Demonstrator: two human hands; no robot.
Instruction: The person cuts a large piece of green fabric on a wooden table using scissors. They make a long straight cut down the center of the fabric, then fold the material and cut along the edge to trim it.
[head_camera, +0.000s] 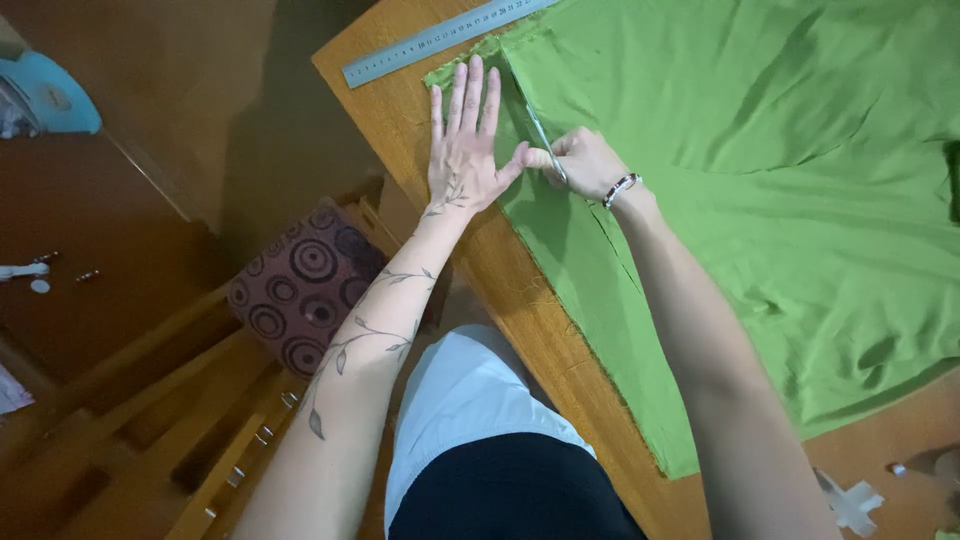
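Note:
A large sheet of green fabric (760, 190) lies spread over a wooden table (540, 330). My left hand (463, 150) presses flat, fingers spread, on the fabric's narrow strip near the table's far corner. Just to its right, my right hand (585, 163) grips scissors (541, 133) whose blades point away from me along a cut line in the fabric. A slit runs back through the fabric beneath my right forearm. A bracelet sits on my right wrist.
A metal ruler (440, 38) lies at the table's far corner, partly under the fabric. A chair with a patterned cushion (305, 285) stands left of the table. White scraps (850, 500) rest at the near right of the tabletop.

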